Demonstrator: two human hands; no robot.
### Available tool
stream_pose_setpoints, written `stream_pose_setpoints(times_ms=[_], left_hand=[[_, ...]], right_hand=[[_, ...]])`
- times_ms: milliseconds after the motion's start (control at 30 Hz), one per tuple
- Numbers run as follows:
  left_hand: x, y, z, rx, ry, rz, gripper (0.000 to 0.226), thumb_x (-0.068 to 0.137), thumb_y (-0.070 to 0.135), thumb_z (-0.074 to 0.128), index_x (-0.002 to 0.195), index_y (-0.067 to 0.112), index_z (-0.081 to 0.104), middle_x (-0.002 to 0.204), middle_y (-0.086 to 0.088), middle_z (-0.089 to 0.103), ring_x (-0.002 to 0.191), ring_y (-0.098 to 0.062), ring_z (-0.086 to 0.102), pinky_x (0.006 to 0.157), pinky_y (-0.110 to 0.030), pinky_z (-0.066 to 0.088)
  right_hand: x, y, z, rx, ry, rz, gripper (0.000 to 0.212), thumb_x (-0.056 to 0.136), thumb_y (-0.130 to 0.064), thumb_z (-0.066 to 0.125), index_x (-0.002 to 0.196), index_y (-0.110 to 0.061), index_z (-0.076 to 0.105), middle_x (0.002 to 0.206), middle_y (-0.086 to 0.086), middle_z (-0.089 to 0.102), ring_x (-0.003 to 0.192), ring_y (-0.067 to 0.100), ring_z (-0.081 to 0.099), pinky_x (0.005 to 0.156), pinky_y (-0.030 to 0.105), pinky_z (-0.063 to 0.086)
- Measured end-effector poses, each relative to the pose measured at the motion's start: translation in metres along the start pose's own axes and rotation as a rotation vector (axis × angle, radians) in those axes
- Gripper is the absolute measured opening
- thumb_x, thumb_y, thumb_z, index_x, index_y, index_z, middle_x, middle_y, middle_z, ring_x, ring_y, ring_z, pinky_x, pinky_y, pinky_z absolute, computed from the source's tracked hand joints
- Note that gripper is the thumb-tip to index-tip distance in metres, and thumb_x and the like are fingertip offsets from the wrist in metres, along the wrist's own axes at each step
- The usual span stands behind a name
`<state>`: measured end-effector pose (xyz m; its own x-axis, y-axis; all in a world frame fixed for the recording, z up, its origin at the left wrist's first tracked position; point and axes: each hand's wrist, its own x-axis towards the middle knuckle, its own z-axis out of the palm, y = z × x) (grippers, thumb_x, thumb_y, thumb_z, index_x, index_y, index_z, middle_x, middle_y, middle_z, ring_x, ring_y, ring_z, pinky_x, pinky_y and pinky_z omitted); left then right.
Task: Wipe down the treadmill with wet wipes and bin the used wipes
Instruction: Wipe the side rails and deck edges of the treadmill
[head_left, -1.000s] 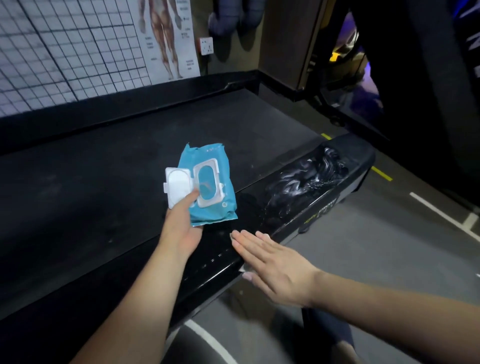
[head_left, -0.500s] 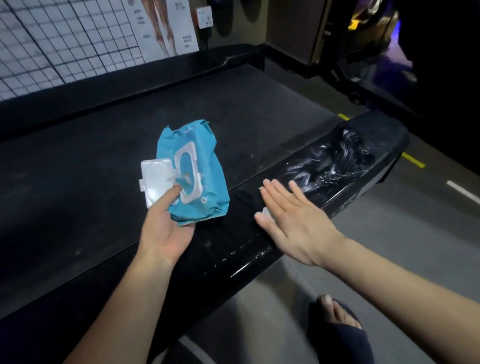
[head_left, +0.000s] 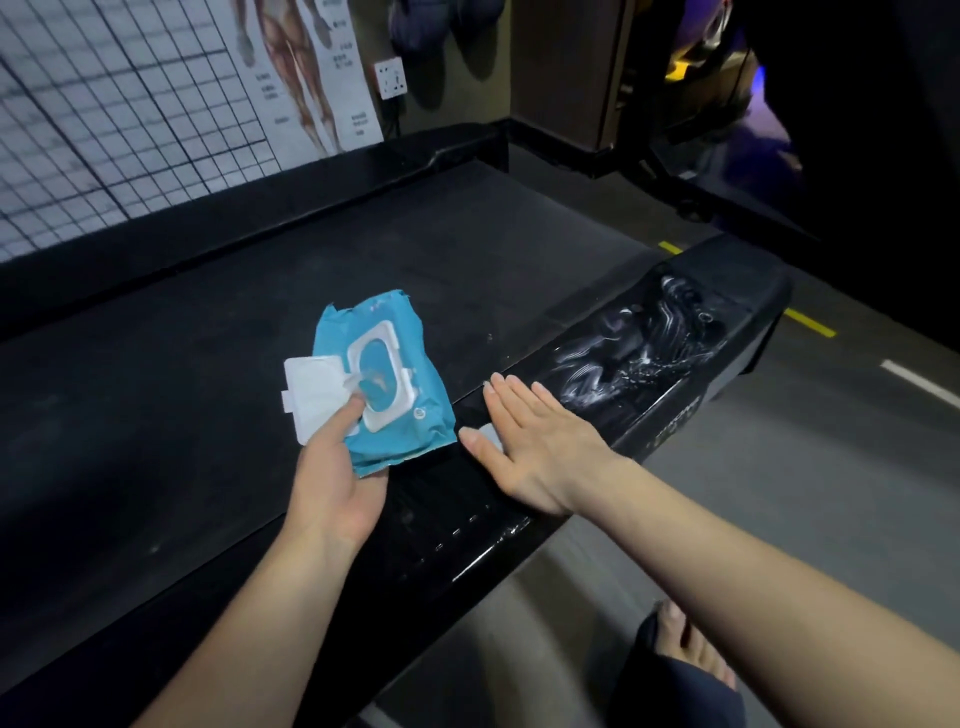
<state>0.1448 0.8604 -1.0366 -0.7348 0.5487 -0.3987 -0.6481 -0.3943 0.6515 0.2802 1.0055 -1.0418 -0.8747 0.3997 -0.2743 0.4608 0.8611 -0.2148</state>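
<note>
- Progress, as I judge it: the treadmill belt (head_left: 208, 389), out to the left of my left hand (head_left: 337, 488), looks matt and dry, with no wipe marks that I can make out in this light.
- The side rail (head_left: 467, 525) runs under both wrists. Just beyond the fingertips of my right hand (head_left: 540, 452) it shines with wet streaks (head_left: 639, 353), so that far stretch appears to be wiped already.
- What seems left is the near stretch of the rail, the belt and the far edge. No bin is in view, so binning is not yet done.
- My left hand grips a blue pack of wet wipes (head_left: 431, 395) from below, fingers curled under it. The thumb lies across the top at the hinge of the white lid (head_left: 317, 384), which is flipped open to the left.
- My right hand lies flat, palm down, with all 5 fingers straight and close together. It presses 1 wipe (head_left: 491, 434) onto the rail. Only a pale corner of the wipe shows, between thumb and forefinger.
- Below the right forearm, 1 foot (head_left: 685, 649) stands on the grey floor (head_left: 831, 493).
</note>
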Motion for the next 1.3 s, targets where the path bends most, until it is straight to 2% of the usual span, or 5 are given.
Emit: stream_pose_setpoints(times_ms=[433, 733, 967, 1067, 1300], left_hand=[[0.030, -0.015, 0.012, -0.092, -0.028, 0.016, 0.034, 0.107, 0.017, 0.057, 0.141, 0.015, 0.065, 0.133, -0.009, 0.074, 0.122, -0.029, 0.071, 0.112, -0.049, 0.050], [0.031, -0.012, 0.016, -0.096, -0.010, 0.003, 0.030, 0.107, 0.015, 0.057, 0.135, 0.014, 0.067, 0.129, -0.011, 0.075, 0.116, -0.029, 0.074, 0.109, -0.048, 0.053], [0.032, -0.012, 0.015, -0.080, -0.036, -0.016, 0.028, 0.107, 0.014, 0.057, 0.133, 0.015, 0.067, 0.129, -0.009, 0.075, 0.118, -0.028, 0.073, 0.114, -0.050, 0.050], [0.032, -0.013, 0.015, -0.075, -0.045, -0.014, 0.031, 0.106, 0.014, 0.058, 0.136, 0.016, 0.065, 0.129, -0.007, 0.075, 0.118, -0.027, 0.073, 0.113, -0.049, 0.051], [0.031, -0.012, 0.016, -0.065, -0.029, -0.021, 0.031, 0.106, 0.013, 0.058, 0.136, 0.016, 0.065, 0.127, -0.007, 0.076, 0.116, -0.027, 0.074, 0.107, -0.048, 0.055]], right_hand=[[-0.060, 0.018, 0.018, -0.037, 0.163, -0.164, 0.075, 0.100, -0.057, -0.001, 0.162, -0.015, 0.005, 0.169, -0.002, -0.003, 0.154, 0.007, -0.011, 0.126, 0.034, -0.002], [0.040, 0.022, -0.014, -0.073, -0.022, -0.025, 0.066, 0.108, -0.047, 0.010, 0.161, -0.009, -0.001, 0.169, 0.005, -0.009, 0.155, 0.015, -0.008, 0.125, 0.032, -0.008], [-0.026, 0.029, -0.003, -0.008, 0.040, -0.034, 0.070, 0.105, -0.054, 0.007, 0.161, -0.014, -0.005, 0.168, -0.002, -0.014, 0.153, 0.008, -0.018, 0.125, 0.033, -0.010], [-0.058, 0.034, 0.005, -0.037, 0.057, -0.065, 0.078, 0.095, -0.060, -0.005, 0.160, -0.017, -0.010, 0.166, -0.004, -0.020, 0.149, 0.005, -0.025, 0.124, 0.032, -0.012], [-0.012, 0.040, -0.001, -0.045, 0.112, -0.039, 0.065, 0.106, -0.048, 0.005, 0.162, -0.015, 0.001, 0.169, -0.001, -0.006, 0.154, 0.010, -0.010, 0.126, 0.031, -0.007]])
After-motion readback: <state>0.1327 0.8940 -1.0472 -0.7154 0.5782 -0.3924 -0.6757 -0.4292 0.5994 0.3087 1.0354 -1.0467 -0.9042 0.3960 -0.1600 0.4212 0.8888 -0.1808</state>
